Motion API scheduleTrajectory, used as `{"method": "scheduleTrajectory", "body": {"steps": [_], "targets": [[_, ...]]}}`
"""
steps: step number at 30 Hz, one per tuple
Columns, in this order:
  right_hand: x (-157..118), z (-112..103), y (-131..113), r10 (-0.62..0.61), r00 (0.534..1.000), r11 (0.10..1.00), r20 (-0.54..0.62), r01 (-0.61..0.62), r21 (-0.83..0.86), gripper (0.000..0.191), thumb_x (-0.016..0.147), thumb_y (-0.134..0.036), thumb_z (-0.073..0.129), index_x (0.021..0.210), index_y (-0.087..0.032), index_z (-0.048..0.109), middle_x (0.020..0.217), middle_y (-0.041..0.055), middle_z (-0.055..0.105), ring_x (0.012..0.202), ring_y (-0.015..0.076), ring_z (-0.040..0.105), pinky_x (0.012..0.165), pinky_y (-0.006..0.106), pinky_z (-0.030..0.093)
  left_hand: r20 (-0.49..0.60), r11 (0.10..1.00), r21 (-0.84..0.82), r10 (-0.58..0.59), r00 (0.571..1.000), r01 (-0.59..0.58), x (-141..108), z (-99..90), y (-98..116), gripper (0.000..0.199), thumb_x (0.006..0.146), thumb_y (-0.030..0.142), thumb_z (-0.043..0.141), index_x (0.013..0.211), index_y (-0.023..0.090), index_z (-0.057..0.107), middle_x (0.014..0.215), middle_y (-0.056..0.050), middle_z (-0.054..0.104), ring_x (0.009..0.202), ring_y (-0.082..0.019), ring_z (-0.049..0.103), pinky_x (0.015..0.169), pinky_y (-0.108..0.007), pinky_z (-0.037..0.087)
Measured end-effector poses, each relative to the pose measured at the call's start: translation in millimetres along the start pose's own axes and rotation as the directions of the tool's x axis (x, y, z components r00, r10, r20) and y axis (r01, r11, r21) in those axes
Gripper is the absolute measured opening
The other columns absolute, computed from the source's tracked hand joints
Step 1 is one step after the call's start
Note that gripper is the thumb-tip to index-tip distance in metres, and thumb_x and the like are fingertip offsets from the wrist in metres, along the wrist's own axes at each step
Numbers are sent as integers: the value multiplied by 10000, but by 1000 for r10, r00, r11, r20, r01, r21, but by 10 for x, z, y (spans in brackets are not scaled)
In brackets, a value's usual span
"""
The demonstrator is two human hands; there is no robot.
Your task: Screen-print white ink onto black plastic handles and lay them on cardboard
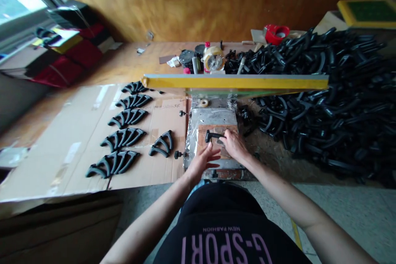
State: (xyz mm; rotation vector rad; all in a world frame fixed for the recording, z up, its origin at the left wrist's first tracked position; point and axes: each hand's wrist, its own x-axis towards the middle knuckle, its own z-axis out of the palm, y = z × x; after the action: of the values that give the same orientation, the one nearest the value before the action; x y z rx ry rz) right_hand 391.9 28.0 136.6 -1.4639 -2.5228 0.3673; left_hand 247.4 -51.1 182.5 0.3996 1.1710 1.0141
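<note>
Black handle (213, 135) pinched in right hand (236, 145); likely mid-positioning.
Left hand (201, 162) alongside, fingers spread; next calls for steady alignment.

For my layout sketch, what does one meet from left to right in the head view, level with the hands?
Rows of black parts, smaller group, black knob, left hand, right hand, heap of black parts.

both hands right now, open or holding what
Left hand: open, thumb close to the black handle; contact unclear.
Right hand: closed on the right end of the black handle.
</note>
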Motion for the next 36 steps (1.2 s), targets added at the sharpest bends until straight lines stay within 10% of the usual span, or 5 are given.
{"method": "scheduleTrajectory", "body": {"steps": [5,12,18,27,36], "targets": [[-92,-133,29,-376,925,887,-56,377,266,219,931,-125,451,929,-216,650,951,56,684,944,194,613,833,313,477,-203,983,-182,-8,979,-29,-84,-354,-443,417,841,546,595,959,147,610,1148,-154,691,863,-221,713,646,-297,576],[128,21,1814,58,997,994,54,-53,-91,516,796,15,377,1119,-211,708,1148,87,640,1019,201,595,891,303,461,-707,973,184,31,706,141,-102,-1796,-416,558,940,598,320,866,112,583,960,-178,715,685,-166,688,619,-283,566],[-37,192,1971,-53,998,972,-37,43,-231,442,811,-24,432,1100,-224,701,1160,104,619,1070,249,552,884,362,449,-695,845,397,22,719,358,138,-2110,-254,582,906,631,331,677,158,583,577,-131,637,583,-235,653,510,-307,517],[142,103,645,-424,897,905,-126,425,-18,335,955,-190,474,1222,-267,662,995,52,659,917,182,573,783,275,459,-385,796,605,270,882,20,105,-1390,786,530,884,615,448,987,130,633,583,-36,637,441,-123,565,465,-216,449],[121,-42,456,-353,931,935,-90,354,-14,294,890,-231,580,1154,-239,710,991,74,683,964,208,592,881,330,470,-49,689,287,704,708,-666,-165,-119,1397,643,902,687,318,1265,208,548,692,-17,634,518,-102,569,511,-214,462]]}}
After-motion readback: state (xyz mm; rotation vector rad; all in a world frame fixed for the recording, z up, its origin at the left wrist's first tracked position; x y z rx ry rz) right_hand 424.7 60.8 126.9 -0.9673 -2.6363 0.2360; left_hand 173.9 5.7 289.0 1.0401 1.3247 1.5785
